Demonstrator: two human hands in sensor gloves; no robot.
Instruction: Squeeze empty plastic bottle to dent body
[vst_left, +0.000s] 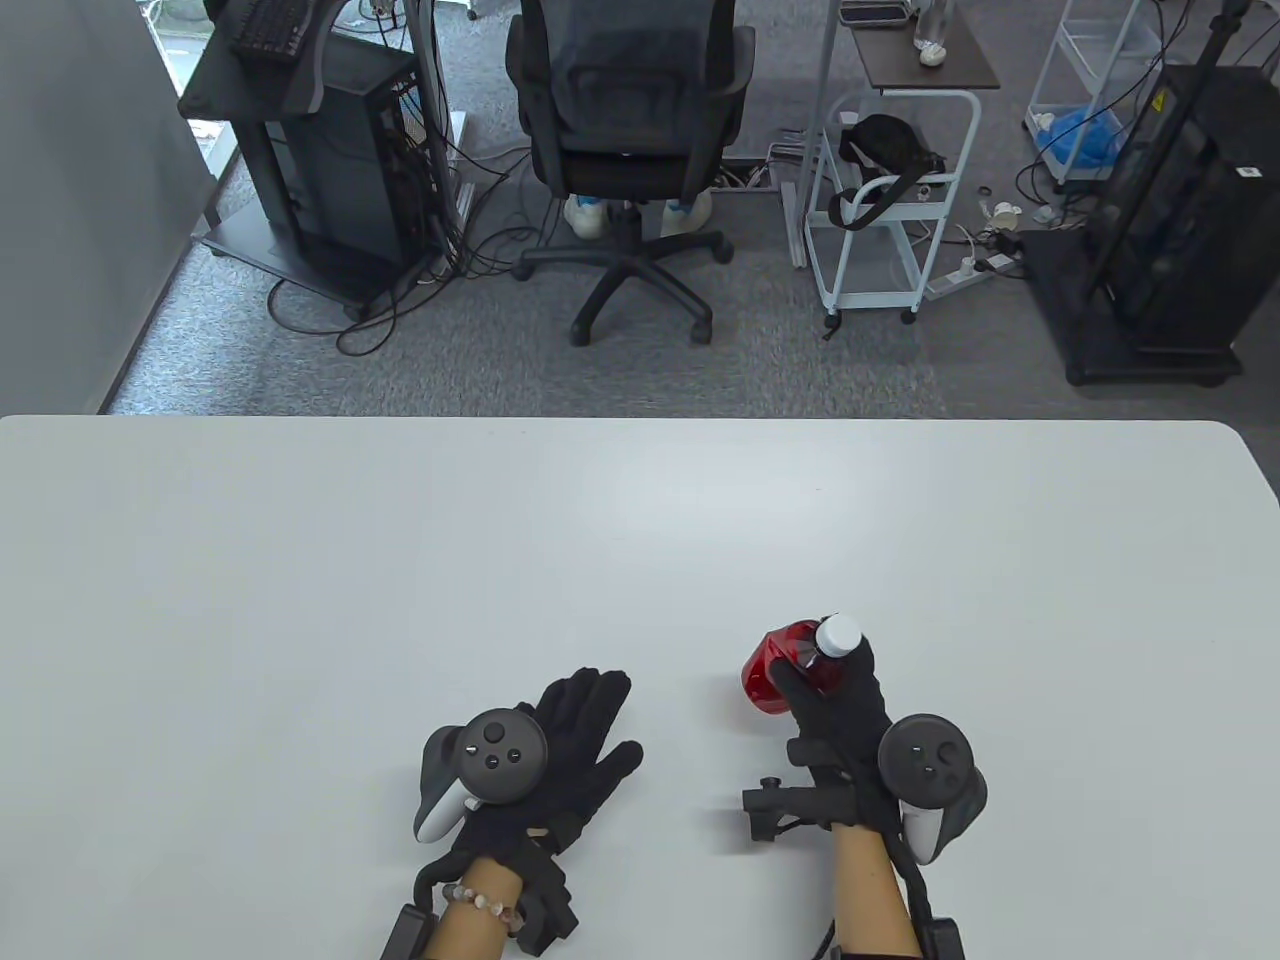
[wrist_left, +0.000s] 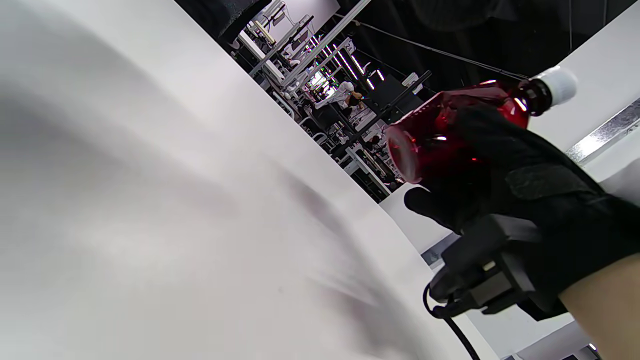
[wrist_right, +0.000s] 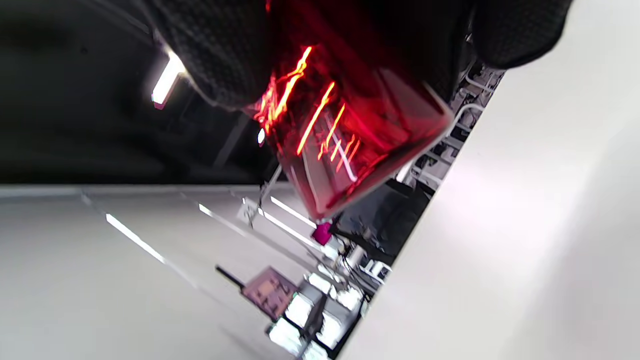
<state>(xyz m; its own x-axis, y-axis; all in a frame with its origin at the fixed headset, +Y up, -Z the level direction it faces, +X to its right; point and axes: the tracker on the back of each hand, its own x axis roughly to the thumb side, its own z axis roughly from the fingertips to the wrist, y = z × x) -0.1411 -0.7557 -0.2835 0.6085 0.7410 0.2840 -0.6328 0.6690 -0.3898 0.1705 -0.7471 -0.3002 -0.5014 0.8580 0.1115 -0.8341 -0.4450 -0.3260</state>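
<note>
A red translucent plastic bottle (vst_left: 778, 668) with a white cap (vst_left: 838, 634) is gripped by my right hand (vst_left: 835, 700) and held tilted above the white table (vst_left: 500, 560), base pointing left, cap to the right. It also shows in the left wrist view (wrist_left: 440, 130) with gloved fingers (wrist_left: 492, 150) wrapped around its body, and close up in the right wrist view (wrist_right: 345, 135). My left hand (vst_left: 575, 750) rests flat on the table to the left of the bottle, fingers spread, holding nothing.
The table's far edge (vst_left: 640, 420) runs across the middle of the table view. Beyond it stand an office chair (vst_left: 625, 130), a computer cart (vst_left: 310, 150) and a white trolley (vst_left: 885, 200) on the floor.
</note>
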